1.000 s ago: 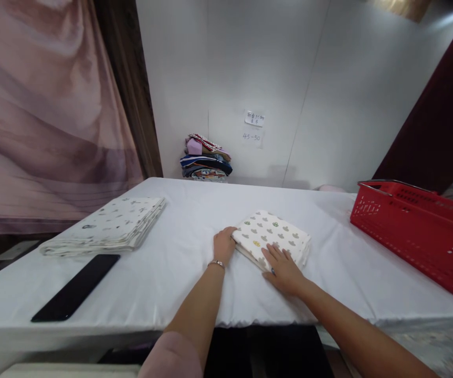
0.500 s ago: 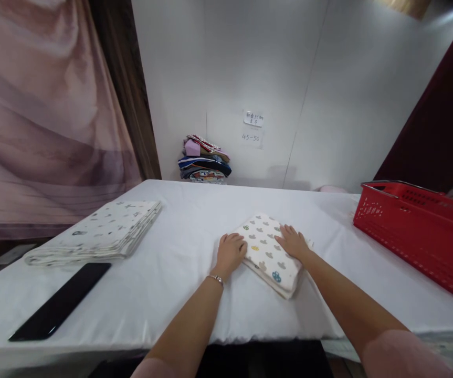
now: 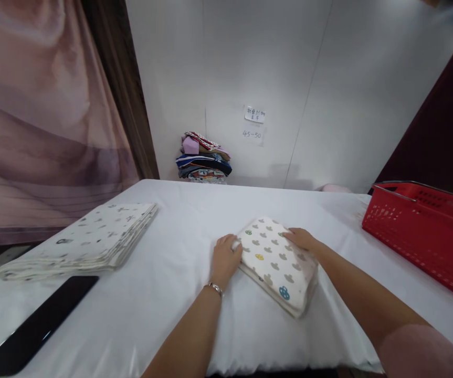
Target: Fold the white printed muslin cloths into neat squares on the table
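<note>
A folded white cloth (image 3: 269,257) lies at an angle on the table, printed with grey shapes and a few green, yellow and blue ones. At its left corner, my left hand (image 3: 225,257), with a bracelet at the wrist, has its fingers curled around the edge. My right hand (image 3: 304,240) grips the upper right edge, and part of its fingers is hidden. Loose layers show along the cloth's lower edge.
A larger folded patterned cloth (image 3: 104,231) lies on the white-covered table (image 3: 179,310) at left, with a black flat object (image 3: 41,320) before it. A red basket (image 3: 419,226) stands at right. Folded fabrics (image 3: 203,160) are stacked by the back wall.
The view has tilted and come closer. My right hand has slid from the cloth's top toward its right edge, and my left fingers have curled more at the corner.
</note>
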The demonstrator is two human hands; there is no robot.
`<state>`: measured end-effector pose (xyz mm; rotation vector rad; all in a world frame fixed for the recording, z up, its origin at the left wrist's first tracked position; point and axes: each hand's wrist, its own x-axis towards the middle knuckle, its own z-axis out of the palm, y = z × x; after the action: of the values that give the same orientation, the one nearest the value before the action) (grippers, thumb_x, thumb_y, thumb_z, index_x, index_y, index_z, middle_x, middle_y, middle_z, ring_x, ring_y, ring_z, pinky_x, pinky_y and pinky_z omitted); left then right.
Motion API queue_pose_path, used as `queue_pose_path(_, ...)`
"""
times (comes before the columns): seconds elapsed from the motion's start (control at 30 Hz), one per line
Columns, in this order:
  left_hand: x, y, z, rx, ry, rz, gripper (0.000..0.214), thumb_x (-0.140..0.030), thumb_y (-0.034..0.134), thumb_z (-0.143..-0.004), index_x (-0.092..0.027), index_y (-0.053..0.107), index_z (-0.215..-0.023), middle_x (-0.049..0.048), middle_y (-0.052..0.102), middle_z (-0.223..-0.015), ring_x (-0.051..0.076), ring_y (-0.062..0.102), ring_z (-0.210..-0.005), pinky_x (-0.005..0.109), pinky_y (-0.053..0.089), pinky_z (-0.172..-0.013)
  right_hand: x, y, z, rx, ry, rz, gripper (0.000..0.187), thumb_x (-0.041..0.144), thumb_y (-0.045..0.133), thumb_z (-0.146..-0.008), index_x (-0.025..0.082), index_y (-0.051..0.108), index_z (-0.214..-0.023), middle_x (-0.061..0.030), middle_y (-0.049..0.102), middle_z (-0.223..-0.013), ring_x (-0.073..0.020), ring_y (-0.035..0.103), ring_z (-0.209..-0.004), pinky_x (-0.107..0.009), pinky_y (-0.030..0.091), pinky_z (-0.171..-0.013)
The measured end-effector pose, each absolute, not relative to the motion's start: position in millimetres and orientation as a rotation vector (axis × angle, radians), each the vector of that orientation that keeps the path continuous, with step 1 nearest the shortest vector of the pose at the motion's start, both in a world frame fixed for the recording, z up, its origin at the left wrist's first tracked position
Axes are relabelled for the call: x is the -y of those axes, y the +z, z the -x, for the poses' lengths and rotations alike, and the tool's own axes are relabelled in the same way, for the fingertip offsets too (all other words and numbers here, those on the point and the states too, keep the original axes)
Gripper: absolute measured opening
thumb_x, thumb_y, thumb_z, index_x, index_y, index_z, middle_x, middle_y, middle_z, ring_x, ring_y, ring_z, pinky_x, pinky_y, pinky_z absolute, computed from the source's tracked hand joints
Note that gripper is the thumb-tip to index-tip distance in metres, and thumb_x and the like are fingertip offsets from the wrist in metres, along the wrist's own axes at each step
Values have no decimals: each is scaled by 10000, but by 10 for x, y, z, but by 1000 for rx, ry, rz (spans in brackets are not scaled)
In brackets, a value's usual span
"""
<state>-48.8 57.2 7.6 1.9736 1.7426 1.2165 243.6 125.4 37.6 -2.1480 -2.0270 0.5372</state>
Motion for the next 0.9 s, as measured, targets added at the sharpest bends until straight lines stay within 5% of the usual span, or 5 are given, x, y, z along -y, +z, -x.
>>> queue_pose_path(0.23, -599, 79, 527, -1834, 958, -1903, 445, -294, 491, -779, -160, 533, -1202, 92, 609, -1108, 239, 514, -1055, 362, 374, -934, -1445, 409, -2575, 2047, 822, 2192, 831, 689, 591, -621, 142, 539, -1244, -154, 510, -1293, -307, 562, -1063, -367, 469, -822)
queue_pose_path(0.53, -662, 177, 704, -2021, 1112, -1661, 432, -255, 508, -735, -199, 535, -1163, 70, 581, -1147, 229, 503, -1088, 333, 384, -936, -1721, 597, -1983, 2134, 293, 2034, 554, 506, 492, -815, 188, 490, -1268, -117, 531, -1266, -285, 488, -1143, -366, 384, -919)
queue_pose_path(0.67, -664, 140, 749, -2081, 990, -1642, 447, -263, 478, -756, -168, 521, -1191, 99, 572, -1157, 245, 516, -1068, 352, 398, -910, -1722, 553, -1597, 2191, 98, 1932, 539, 379, 453, -859, 172, 376, -1351, -132, 407, -1381, -278, 330, -1284, -425, 230, -1042)
queue_pose_path(0.8, -649, 114, 697, -2068, 1073, -1895, 465, -171, 452, -759, -186, 516, -1219, 90, 506, -1280, 250, 435, -1177, 389, 343, -978, -1549, 460, -1220, 2366, 33, 1678, 577, 471, 335, -899, 193, 286, -1403, -58, 185, -1503, -201, 82, -1382, -374, 74, -1101)
queue_pose_path(0.9, -651, 103, 662, -1986, 1052, -2069, 458, -99, 416, -760, -225, 557, -1177, 54, 517, -1294, 227, 420, -1202, 401, 320, -998, -1450, 345, -1061, 2526, 165, 1646, 644, 537, 275, -894, 179, 233, -1428, -68, 126, -1515, -214, 32, -1388, -417, 40, -1096)
